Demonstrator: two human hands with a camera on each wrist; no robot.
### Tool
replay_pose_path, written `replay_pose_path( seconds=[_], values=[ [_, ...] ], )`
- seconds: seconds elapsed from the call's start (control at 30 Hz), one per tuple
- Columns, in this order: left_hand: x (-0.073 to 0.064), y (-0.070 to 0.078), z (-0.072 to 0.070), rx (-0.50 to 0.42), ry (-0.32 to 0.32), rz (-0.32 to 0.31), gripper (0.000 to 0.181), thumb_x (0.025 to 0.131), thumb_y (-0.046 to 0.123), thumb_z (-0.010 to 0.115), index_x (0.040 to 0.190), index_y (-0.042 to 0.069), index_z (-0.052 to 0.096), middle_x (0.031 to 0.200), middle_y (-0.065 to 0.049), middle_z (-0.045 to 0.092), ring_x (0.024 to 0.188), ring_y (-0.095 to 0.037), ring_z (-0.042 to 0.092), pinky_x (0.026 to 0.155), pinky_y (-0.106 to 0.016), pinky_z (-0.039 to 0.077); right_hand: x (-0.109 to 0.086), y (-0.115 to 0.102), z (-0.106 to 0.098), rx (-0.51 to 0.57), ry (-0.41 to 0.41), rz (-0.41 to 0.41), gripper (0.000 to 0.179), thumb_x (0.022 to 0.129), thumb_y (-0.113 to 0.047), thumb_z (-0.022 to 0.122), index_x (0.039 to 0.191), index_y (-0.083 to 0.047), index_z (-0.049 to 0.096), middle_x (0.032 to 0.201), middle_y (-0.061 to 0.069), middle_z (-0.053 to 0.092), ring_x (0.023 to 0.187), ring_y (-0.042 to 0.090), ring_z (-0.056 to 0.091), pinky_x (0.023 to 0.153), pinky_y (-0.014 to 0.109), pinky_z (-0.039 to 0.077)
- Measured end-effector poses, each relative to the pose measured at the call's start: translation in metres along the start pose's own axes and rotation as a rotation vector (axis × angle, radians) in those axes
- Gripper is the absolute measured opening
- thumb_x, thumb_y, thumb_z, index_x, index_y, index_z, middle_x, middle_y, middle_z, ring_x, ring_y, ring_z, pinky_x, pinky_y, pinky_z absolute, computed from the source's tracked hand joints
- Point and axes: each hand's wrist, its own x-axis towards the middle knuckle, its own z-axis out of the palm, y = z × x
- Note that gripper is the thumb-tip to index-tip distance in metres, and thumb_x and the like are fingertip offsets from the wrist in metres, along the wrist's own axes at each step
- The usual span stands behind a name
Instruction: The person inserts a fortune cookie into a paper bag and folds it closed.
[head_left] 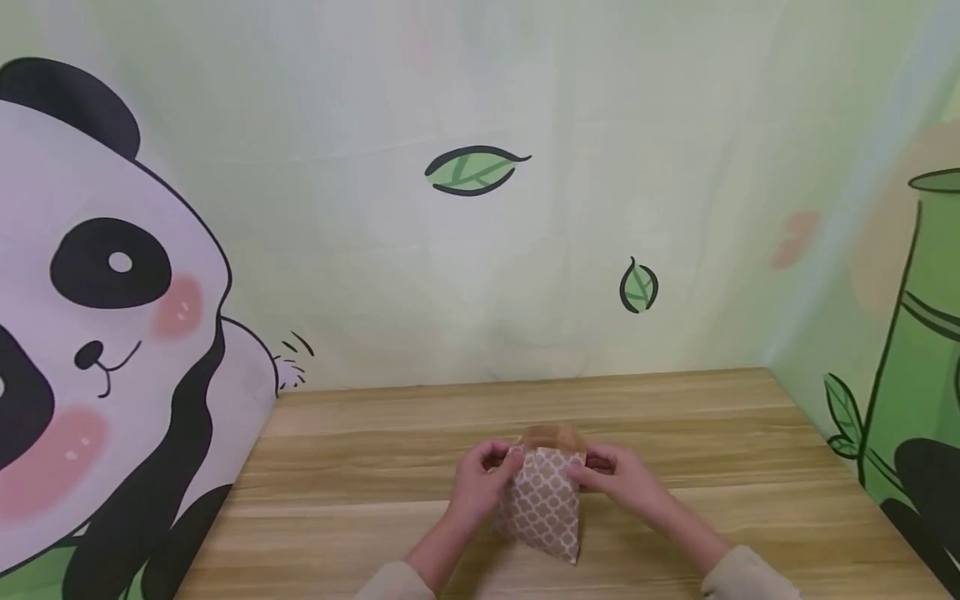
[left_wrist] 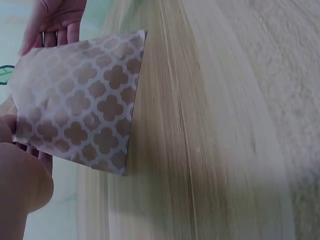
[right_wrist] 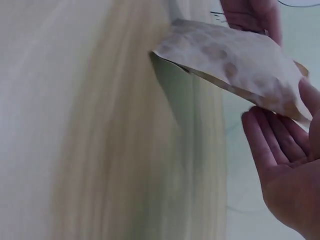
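Note:
A small paper bag with a tan and white quatrefoil pattern hangs tilted between both hands, low over the table. Its plain brown upper part shows blurred behind the patterned front. My left hand pinches the bag's upper left edge, thumb on the front and fingers behind. On the opposite edge, my right hand pinches it the same way. The left wrist view has the patterned face broadside. From the right wrist, the bag looks bulged in the middle, and its contents are hidden.
Beneath the hands lies a wood-grain table. A pale green backdrop rises behind it, printed with leaves, a large panda at the left and a bamboo stalk at the right.

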Motion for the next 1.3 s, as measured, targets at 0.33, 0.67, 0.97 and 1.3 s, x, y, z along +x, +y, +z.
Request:
replay_pose_path(
  seconds=[0.33,0.67,0.97,1.3],
  values=[
    [-0.001,-0.006,0.003,-0.034,0.075,-0.059,0.021,0.097,0.022,0.079,0.100,0.002,0.075,0.093,-0.003,0.071,0.088,-0.014,0.061,0.076,-0.023,0.053,0.003,0.010,0.015,0.068,0.134,-0.003,0.032,0.106,-0.015,0.068,0.121,0.013,0.071,0.110,0.023,0.076,0.094,0.014,0.076,0.088,0.034,0.065],
    [-0.003,-0.008,0.001,-0.112,0.086,-0.104,0.021,0.098,0.021,0.078,0.103,0.001,0.077,0.098,-0.005,0.074,0.090,-0.014,0.064,0.078,-0.022,0.056,0.006,0.020,0.020,0.275,0.214,0.122,0.025,0.105,-0.012,0.069,0.111,0.012,0.073,0.100,0.007,0.078,0.087,0.015,0.075,0.085,0.034,0.065],
    [-0.001,-0.008,-0.011,-0.164,-0.053,-0.121,0.027,0.097,0.014,0.077,0.116,-0.004,0.071,0.101,-0.008,0.071,0.091,-0.015,0.067,0.085,-0.030,0.064,0.001,0.023,0.016,0.236,0.176,0.128,0.026,0.105,-0.013,0.069,0.111,0.012,0.072,0.096,0.001,0.078,0.083,0.012,0.073,0.078,0.028,0.064],
    [0.000,-0.012,-0.015,-0.187,-0.076,-0.078,0.024,0.100,0.011,0.075,0.113,-0.009,0.070,0.098,-0.009,0.073,0.087,-0.013,0.070,0.088,-0.035,0.065,-0.003,0.026,0.011,0.214,0.162,0.123,0.035,0.105,-0.016,0.069,0.122,0.014,0.069,0.108,0.011,0.078,0.091,0.014,0.075,0.084,0.029,0.064]
  ],
)
